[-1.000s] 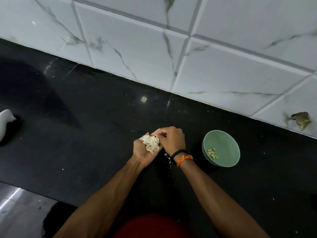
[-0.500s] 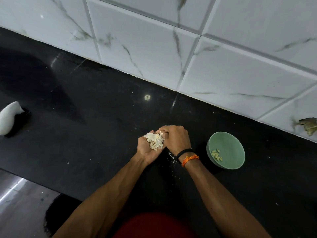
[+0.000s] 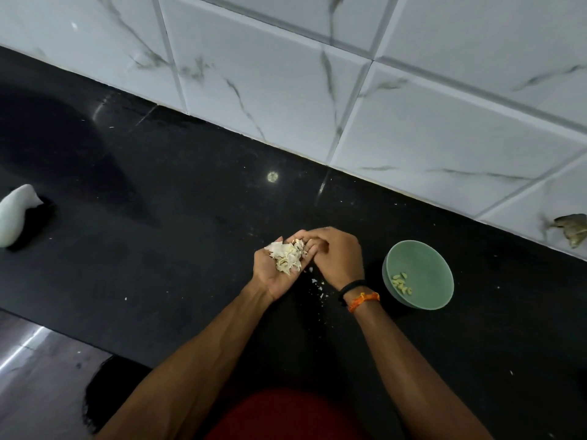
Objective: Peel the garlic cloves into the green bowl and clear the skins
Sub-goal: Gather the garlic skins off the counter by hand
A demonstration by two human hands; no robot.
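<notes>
My left hand [image 3: 276, 277] is turned palm up over the black counter, cupped round a pile of pale garlic skins [image 3: 287, 257]. My right hand [image 3: 338, 258] lies knuckles up beside it, its curled fingers meeting the left fingertips; whatever is under them is hidden. A few skin flakes [image 3: 319, 289] lie on the counter just below the hands. The green bowl [image 3: 432, 268] stands to the right of my right wrist, with several peeled garlic cloves [image 3: 401, 282] in its bottom.
The black counter [image 3: 178, 217] runs along a white marble-tiled wall [image 3: 286, 100]. A white object [image 3: 16, 215] lies at the far left. A brownish patch [image 3: 571, 230] marks the wall at the right edge. The floor [image 3: 38, 376] shows at the lower left.
Both hands stay together at the same spot, with the skins still in my left palm. The view has drifted a little; the bowl has not moved.
</notes>
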